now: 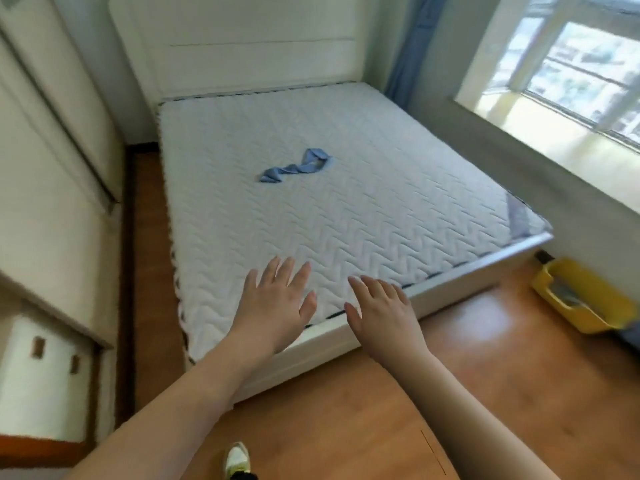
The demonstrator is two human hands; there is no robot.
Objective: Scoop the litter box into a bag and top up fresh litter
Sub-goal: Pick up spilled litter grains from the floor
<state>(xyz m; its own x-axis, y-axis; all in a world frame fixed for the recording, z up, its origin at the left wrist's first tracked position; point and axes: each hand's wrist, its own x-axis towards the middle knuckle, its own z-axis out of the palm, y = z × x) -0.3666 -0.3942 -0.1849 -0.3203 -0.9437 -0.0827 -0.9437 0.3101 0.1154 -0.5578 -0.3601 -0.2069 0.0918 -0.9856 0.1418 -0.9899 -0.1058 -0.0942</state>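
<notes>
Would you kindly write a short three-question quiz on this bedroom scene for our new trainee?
1. True or false: the left hand holds a scoop.
2. Where is the yellow litter box? A) on the mattress B) on the floor by the wall under the window C) on the windowsill
3. What lies on the mattress?

Key: 1. False; both it and the right hand are open and hold nothing. 2. B. 3. A crumpled blue cloth.
</notes>
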